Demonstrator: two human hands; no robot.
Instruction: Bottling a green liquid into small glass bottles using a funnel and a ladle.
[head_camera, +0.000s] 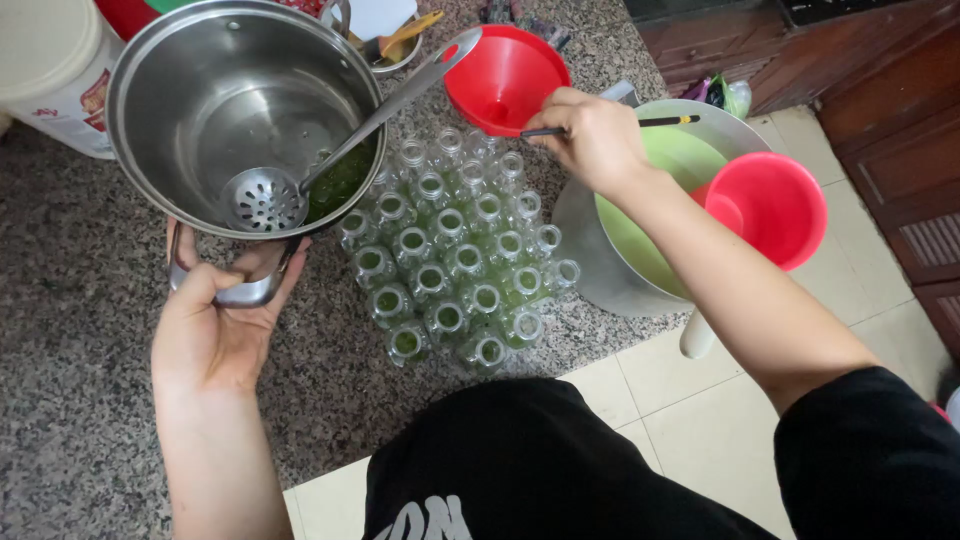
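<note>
My left hand (215, 325) grips the near handle of a large steel pot (215, 95), which is tipped toward a cluster of several small clear glass bottles (450, 250) on the granite counter (70, 350). A slotted steel skimmer (265, 198) rests in the pot beside a little green liquid (340, 180). My right hand (595, 135) holds a thin black stick (665, 122) and steadies a red funnel (505, 78) that stands over the far bottles.
A steel bowl with a light green inside (675, 160) holds a second red funnel (765, 205) at the counter's right edge. A white container (55, 70) stands at far left. Wooden cabinets (850, 50) and tiled floor (690, 400) lie to the right.
</note>
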